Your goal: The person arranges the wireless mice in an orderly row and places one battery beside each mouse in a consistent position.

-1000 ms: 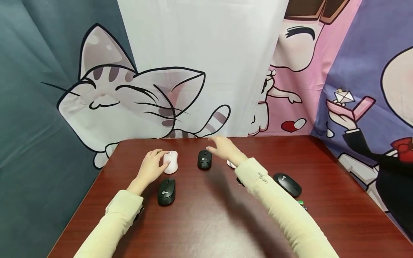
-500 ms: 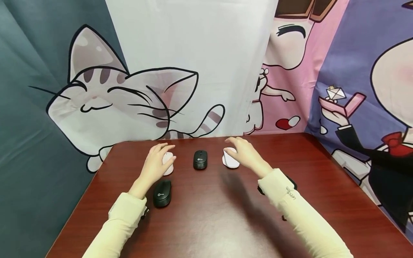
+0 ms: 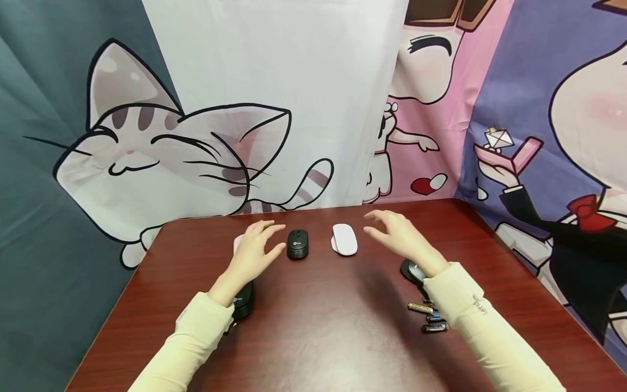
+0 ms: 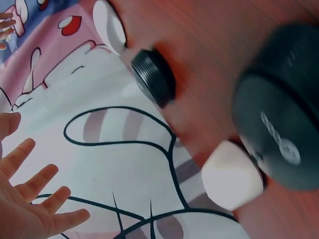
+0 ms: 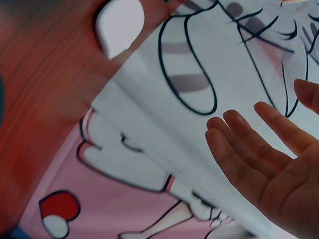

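My left hand point(image 3: 252, 250), fingers spread and holding nothing, hovers over the left side of the table. It partly covers a white computer mouse point(image 3: 238, 242) and a black mouse point(image 3: 243, 300) nearer me. In the left wrist view, that white mouse point(image 4: 232, 177) sits beside the large black one point(image 4: 279, 109). Just beyond my left fingertips is a smaller black mouse point(image 3: 297, 244). Another white mouse point(image 3: 345, 239) lies to its right. My right hand point(image 3: 399, 234), also with nothing in it, is raised to the right of this white mouse, fingers loosely extended.
A dark mouse point(image 3: 412, 270) lies partly hidden by my right wrist. Several batteries point(image 3: 420, 308) are scattered near the right sleeve. The brown wooden table point(image 3: 323, 337) meets a cartoon-printed cloth backdrop point(image 3: 313, 109) at its far edge.
My left hand has moved right, off the left white mouse and toward the smaller black one. My right hand has moved right, uncovering the other white mouse. The head view has turned slightly right.
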Tool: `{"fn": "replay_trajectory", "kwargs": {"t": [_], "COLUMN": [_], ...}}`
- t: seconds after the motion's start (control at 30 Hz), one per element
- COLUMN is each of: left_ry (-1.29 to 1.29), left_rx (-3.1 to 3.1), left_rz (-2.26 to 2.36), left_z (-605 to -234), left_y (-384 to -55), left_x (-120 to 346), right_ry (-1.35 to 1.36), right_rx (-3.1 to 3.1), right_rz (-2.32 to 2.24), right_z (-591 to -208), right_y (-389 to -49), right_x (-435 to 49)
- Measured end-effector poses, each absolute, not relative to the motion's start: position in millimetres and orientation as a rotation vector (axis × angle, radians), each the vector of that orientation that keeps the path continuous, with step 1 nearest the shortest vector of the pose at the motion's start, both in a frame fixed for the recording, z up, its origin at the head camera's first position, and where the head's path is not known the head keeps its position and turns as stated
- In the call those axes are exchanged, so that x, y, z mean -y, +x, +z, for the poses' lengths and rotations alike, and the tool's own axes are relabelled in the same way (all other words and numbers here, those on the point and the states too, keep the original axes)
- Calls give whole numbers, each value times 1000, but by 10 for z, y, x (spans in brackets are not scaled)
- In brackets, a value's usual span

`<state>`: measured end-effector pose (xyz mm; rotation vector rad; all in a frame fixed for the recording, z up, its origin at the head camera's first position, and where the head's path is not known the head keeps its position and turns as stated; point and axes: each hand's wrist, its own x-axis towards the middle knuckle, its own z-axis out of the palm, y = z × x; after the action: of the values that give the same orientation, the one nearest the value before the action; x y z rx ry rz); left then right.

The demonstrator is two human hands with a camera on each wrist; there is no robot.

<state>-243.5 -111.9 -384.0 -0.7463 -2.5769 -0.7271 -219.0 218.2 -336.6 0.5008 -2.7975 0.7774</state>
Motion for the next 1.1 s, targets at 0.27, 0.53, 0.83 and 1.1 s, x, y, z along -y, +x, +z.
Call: {"fn": "replay_trajectory", "kwargs": {"t": [0.27,0.53,0.83,1.1], "left_ry": [-801,-903,-977,-1031], "left_rx": [2589,2605,2607,2578], "left_rz": [-818,-910,-934,-921], "left_z": [-3897,-3970,-4116,-4207], "left_y": [-2428,-2390,-2286,-2378], "left_x": [810,337,-162,-585], "right_ry": [424,380,312,316], "right_rx": [2836,2864,2879,2853], "right_rz": [771,798,867,839], "right_z": [-3422,-3470,-3512,-3529], "right_y": [-2125,-2039,-1955,-1896], "right_x": [-2573,-2851,-3151,-3397]}}
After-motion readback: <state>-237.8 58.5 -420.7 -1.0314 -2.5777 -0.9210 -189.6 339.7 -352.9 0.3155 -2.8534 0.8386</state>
